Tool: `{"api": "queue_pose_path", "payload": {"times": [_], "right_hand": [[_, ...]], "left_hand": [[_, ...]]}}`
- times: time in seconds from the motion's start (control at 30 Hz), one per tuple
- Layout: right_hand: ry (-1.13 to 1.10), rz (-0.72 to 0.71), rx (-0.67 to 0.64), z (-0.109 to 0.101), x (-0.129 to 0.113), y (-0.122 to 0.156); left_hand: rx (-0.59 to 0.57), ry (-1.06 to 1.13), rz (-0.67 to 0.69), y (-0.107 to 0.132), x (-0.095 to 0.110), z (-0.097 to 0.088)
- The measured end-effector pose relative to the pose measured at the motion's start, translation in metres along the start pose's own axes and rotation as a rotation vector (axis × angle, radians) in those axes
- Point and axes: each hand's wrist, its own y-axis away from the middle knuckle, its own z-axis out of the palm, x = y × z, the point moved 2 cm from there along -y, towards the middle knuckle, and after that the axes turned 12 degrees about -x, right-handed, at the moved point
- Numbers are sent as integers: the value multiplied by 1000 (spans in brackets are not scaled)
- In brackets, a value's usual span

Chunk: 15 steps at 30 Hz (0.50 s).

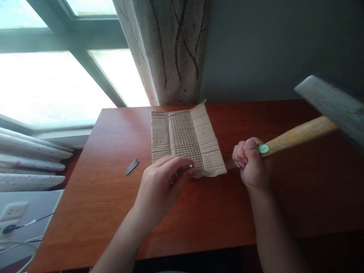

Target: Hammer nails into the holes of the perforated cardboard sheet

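Note:
My left hand pinches a nail between thumb and forefinger, its round head facing up, over the near edge of a cardboard sheet. Rows of small holes cover the sheet's middle panel, and its two side panels are creased. My right hand is wrapped round the wooden handle of a hammer, whose big metal head is raised at the right. Left of the cardboard lies a small bunch of nails. The nail's point is hidden behind my fingers.
The cardboard lies on a reddish-brown wooden table. A patterned curtain and a grey wall stand behind it. Windows are on the left, above a wall socket with a plugged-in cable.

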Motion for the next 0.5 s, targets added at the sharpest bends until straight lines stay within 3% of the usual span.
{"api": "queue_pose_path", "payload": {"times": [0.23,0.5], "right_hand": [[12,10,4,-1,1,0],[19,19,0,-1,1,-1]], "left_hand": [[-78,-9,-4,-3,-3,8],[-45,35,-14,-5,-4,11]]}}
